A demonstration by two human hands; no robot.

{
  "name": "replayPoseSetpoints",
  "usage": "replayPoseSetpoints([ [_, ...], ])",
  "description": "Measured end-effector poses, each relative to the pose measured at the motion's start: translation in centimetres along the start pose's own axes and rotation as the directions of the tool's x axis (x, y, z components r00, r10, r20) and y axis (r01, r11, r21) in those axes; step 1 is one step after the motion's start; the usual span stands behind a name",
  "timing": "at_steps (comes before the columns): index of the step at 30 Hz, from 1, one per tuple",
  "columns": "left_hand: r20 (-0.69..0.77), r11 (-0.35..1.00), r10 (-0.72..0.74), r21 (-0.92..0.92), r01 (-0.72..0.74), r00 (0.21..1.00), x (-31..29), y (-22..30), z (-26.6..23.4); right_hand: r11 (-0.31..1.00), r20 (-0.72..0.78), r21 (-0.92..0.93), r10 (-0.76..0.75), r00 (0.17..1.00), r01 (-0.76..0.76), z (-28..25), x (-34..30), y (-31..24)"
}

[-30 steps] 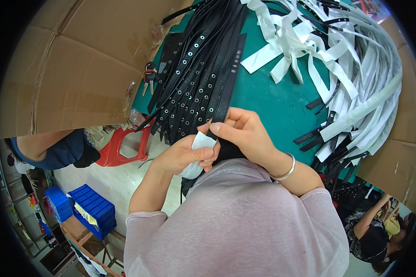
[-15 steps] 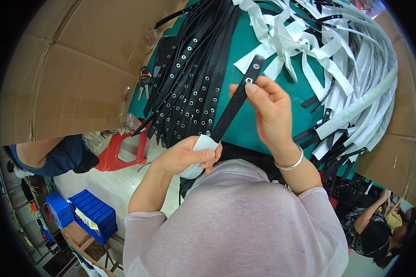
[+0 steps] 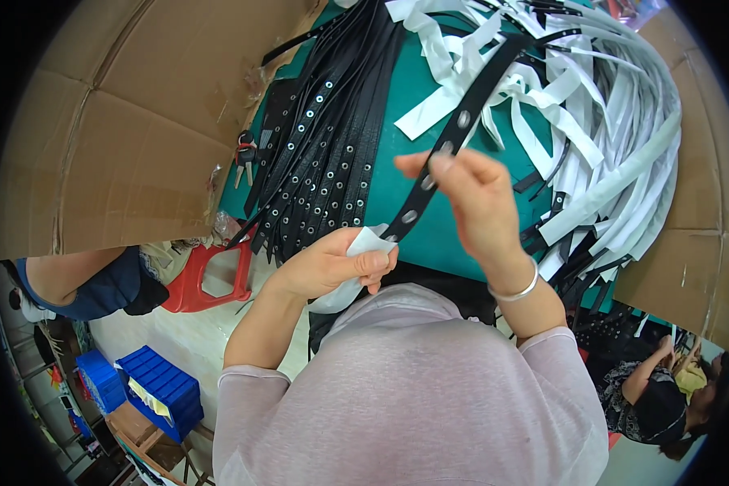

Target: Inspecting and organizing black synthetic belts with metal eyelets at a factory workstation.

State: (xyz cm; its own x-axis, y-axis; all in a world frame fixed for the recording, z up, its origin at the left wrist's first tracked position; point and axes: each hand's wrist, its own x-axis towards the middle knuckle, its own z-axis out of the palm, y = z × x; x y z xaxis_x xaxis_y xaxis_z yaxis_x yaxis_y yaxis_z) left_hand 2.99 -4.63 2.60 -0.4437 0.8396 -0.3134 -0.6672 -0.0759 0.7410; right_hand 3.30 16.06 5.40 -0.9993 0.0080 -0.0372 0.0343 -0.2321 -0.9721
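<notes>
A black belt strap (image 3: 470,104) with metal eyelets runs up and to the right in front of me, its upper part blurred. My left hand (image 3: 326,266) is closed round a white wrapping strip (image 3: 368,243), and the strap's lower end goes into that strip. Farther up, my right hand (image 3: 484,206) pinches the strap, thumb on top and fingers partly behind it. Left of the strap, many black straps with eyelets (image 3: 332,154) lie in a bundle on the green table (image 3: 413,166). Loose white strips (image 3: 429,113) lie beyond my right hand.
Cardboard walls (image 3: 146,154) flank the table. Keys (image 3: 245,155) lie by the left wall. A large bundle of white-wrapped straps (image 3: 656,154) curves along the right. A red stool (image 3: 211,279) and blue crates (image 3: 164,390) stand at left. Another person (image 3: 656,401) sits at far right.
More of the strap now shows above the white strip, with more eyelets exposed, and it reaches farther up and right. My right hand has turned and shifted slightly down; the left still grips the strip.
</notes>
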Motion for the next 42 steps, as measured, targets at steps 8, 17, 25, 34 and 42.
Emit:
replayPoseSetpoints([
  [8,0.025,0.992,0.025,0.119,-0.028,0.999,1.9,1.0,0.8,0.947,0.002,0.303,0.111,0.994,-0.106,0.0,-1.0,1.4],
  [17,-0.192,0.888,0.356,0.373,-0.268,0.914,6.4,5.0,2.9,0.956,-0.014,0.293,0.011,1.0,-0.006,1.8,-3.9,5.2],
  [25,0.235,0.843,-0.069,0.533,-0.069,0.97,6.1,0.5,-0.2,0.751,-0.173,-0.62,-0.412,0.895,0.226,-12.4,2.4,-8.2],
  [34,0.059,0.235,0.451,0.955,-0.183,0.891,11.3,-1.6,2.1,0.332,-0.106,-0.927,-0.674,0.731,0.172,-28.5,15.1,-25.0],
  [42,-0.119,0.468,0.454,0.875,-0.123,0.883,9.6,-2.3,-0.8,-0.384,0.655,-0.731,-0.158,0.739,0.565,-14.3,15.0,2.4],
])
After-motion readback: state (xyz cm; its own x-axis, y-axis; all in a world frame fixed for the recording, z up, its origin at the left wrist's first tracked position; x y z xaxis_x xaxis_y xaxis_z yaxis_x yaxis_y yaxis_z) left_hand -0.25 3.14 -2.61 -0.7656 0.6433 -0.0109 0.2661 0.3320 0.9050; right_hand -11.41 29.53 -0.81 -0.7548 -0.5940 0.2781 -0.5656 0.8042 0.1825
